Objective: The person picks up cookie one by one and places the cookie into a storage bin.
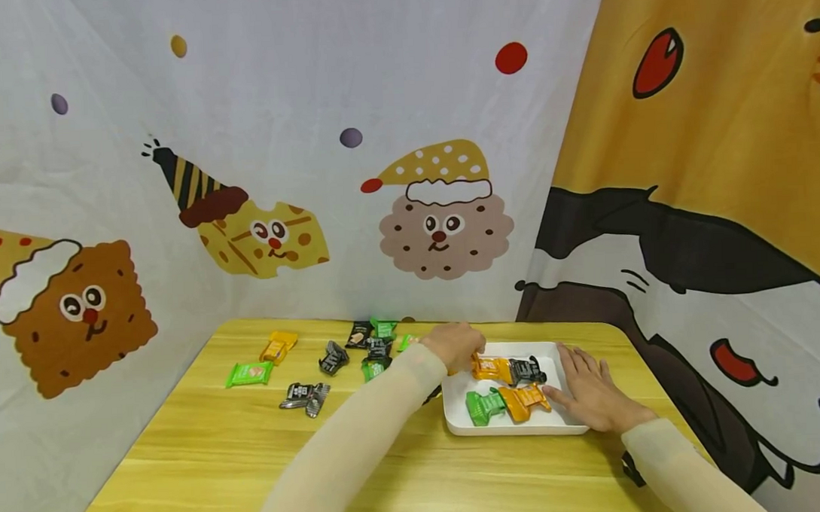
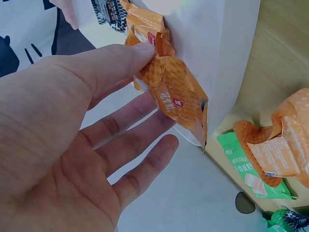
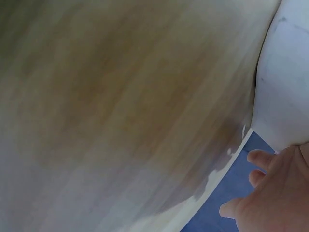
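With your left hand [image 1: 454, 346] you pinch an orange wrapped sweet [image 2: 176, 99] over the left part of the white tray [image 1: 518, 431]; the thumb presses on its wrapper while the other visible fingers stand out straight, perhaps so as not to disturb the neighbours. The index finger is mostly hidden, so I cannot tell how it supports. Your right hand [image 1: 594, 393] grasps nothing: its spread fingers rest along the right rim, probably so that the tray does not slide. In the tray, a second orange sweet [image 1: 491, 369] and a black sweet [image 1: 525, 371] make the back row, a green sweet [image 1: 481, 408] and a third orange sweet [image 1: 520, 401] the front one; this looks like deliberate lining up, because the loose sweets [image 1: 333, 358] on the table [image 1: 206, 444] lie scattered.
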{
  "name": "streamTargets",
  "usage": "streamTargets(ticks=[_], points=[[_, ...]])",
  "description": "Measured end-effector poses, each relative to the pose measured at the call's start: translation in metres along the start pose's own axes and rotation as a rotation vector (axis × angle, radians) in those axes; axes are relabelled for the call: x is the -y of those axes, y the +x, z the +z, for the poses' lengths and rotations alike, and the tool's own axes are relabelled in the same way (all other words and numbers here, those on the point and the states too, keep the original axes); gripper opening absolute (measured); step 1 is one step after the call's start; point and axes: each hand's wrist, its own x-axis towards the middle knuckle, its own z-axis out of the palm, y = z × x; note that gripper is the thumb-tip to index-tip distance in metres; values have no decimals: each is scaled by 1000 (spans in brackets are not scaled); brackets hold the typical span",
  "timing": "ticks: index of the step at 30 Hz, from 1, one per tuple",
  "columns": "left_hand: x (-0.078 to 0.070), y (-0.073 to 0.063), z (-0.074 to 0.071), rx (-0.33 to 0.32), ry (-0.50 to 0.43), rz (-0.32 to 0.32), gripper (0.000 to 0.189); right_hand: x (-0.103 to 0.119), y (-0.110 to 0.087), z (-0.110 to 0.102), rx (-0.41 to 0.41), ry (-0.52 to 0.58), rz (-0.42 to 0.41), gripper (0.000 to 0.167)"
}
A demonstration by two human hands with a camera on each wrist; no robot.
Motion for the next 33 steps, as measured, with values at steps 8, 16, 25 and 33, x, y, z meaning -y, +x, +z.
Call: streamTargets(ticks=[8, 16, 25, 33], points=[[-6, 2, 1, 5, -9, 1, 43, 3, -1, 0, 7, -4, 9, 110], [-1, 5, 7, 42, -14, -10, 43, 3, 0, 1, 10, -5, 6, 109], [9, -1, 6, 4, -33, 7, 40, 2, -1, 2, 13, -13, 13, 112], [23, -16, 5, -84, -72, 48, 39, 2, -1, 1, 1, -20, 10, 111]])
